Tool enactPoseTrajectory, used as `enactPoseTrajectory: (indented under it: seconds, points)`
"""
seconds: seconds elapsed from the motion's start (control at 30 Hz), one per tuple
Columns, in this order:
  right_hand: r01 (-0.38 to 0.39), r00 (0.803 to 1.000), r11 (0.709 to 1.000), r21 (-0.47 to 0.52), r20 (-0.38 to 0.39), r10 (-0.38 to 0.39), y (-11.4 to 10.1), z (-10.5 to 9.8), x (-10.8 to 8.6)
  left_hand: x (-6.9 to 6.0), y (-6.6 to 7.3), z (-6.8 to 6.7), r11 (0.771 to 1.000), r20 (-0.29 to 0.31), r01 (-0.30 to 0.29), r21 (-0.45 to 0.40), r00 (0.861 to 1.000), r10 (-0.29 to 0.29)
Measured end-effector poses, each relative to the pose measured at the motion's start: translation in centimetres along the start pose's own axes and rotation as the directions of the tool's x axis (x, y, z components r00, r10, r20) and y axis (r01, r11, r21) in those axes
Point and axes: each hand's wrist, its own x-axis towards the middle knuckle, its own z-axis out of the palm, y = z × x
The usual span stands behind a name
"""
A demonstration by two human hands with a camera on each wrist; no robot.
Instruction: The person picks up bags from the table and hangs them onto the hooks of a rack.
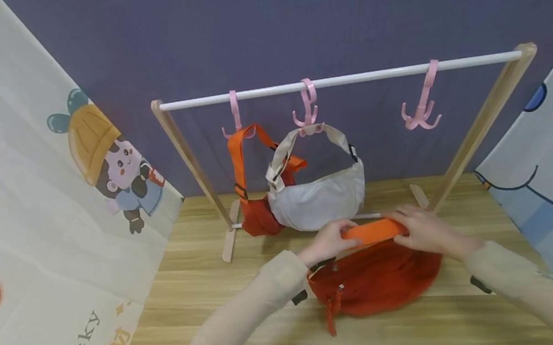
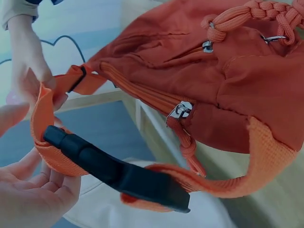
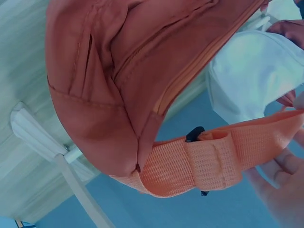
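Note:
A red sling bag (image 1: 382,279) hangs low over the tabletop, its orange strap (image 1: 374,232) raised between both hands. My left hand (image 1: 330,242) holds the strap's left end; in the left wrist view the fingers (image 2: 59,187) lie behind the webbing, beside a black buckle (image 2: 114,171). The strap's right end is gripped by my right hand (image 1: 424,229), with fingertips over the band. In the right wrist view a black slider (image 3: 194,134) sits on the strap near the bag's end. Zippers with braided cord pulls (image 2: 187,142) show on the bag.
Behind stands a rack with a white rail (image 1: 367,77) and wooden legs (image 1: 482,125). A white sling bag (image 1: 319,199) hangs from the middle pink hook (image 1: 307,103), and another red bag (image 1: 260,218) from the left one. The right pink hook (image 1: 421,103) bears nothing.

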Motion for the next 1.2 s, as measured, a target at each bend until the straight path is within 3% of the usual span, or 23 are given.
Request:
enactPoseTrajectory:
  seconds: [0.13, 0.23, 0.37, 0.5, 0.6, 0.73, 0.87, 0.97, 1.07, 1.13, 1.2]
  points:
    - [-0.013, 1.0, 1.0, 0.008, -0.019, 0.014, -0.1, -0.7, -0.2, -0.1, 0.3, -0.4, 0.988, 0.012, -0.085, 0.131, 0.996, 0.084]
    - [-0.023, 0.999, 1.0, 0.011, -0.042, 0.023, -0.2, -1.2, -0.2, -0.3, 0.8, -0.6, 0.965, 0.019, -0.125, 0.231, 0.992, 0.124]
    - [-0.02, 0.997, 1.0, 0.015, -0.078, 0.021, -0.4, -2.0, -0.2, -0.5, 1.4, -0.9, 0.921, 0.029, -0.16, 0.356, 0.987, 0.161]
    - [-0.029, 0.997, 0.999, 0.025, -0.078, 0.031, -0.6, -2.9, -0.2, -0.5, 1.8, -1.2, 0.858, 0.016, -0.211, 0.469, 0.973, 0.23]
    - [-0.053, 0.997, 0.998, 0.015, -0.053, 0.054, -0.7, -3.8, -0.3, -0.4, 2.2, -1.5, 0.823, 0.006, -0.24, 0.515, 0.961, 0.276]
    - [-0.072, 0.996, 0.997, -0.003, -0.059, 0.072, -0.7, -5.0, -0.5, -0.1, 2.8, -2.2, 0.797, 0.01, -0.28, 0.535, 0.945, 0.326]
    - [-0.027, 0.99, 1.0, -0.015, -0.142, 0.024, -0.4, -5.8, -0.5, 0.3, 3.5, -2.9, 0.795, -0.006, -0.325, 0.512, 0.924, 0.382]
    - [0.006, 0.98, 1.0, -0.019, -0.198, -0.01, -0.2, -6.3, -0.5, 0.5, 4.0, -3.3, 0.807, -0.034, -0.35, 0.476, 0.909, 0.415]
    - [0.014, 0.975, 1.0, -0.014, -0.221, -0.017, -0.1, -6.8, -0.4, 0.7, 4.6, -3.7, 0.808, -0.05, -0.367, 0.461, 0.899, 0.436]
    - [0.008, 0.975, 1.0, -0.013, -0.223, -0.011, -0.1, -7.2, -0.4, 0.9, 5.0, -3.9, 0.813, -0.042, -0.365, 0.454, 0.902, 0.429]
    - [-0.008, 0.977, 1.0, -0.007, -0.214, 0.006, 0.0, -7.6, -0.5, 1.0, 5.5, -4.1, 0.823, -0.025, -0.35, 0.446, 0.915, 0.403]
